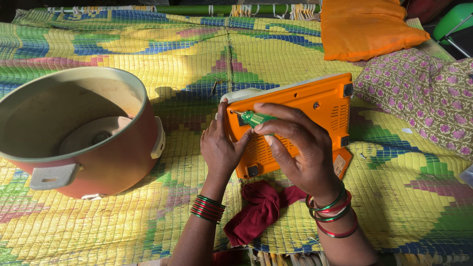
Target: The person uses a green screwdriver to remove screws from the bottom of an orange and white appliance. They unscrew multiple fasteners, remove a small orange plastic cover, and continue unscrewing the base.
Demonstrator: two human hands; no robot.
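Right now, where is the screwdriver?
In the head view, centre: the green screwdriver is in the right hand, its tip at the upper-left corner of the orange device, which the left hand steadies.
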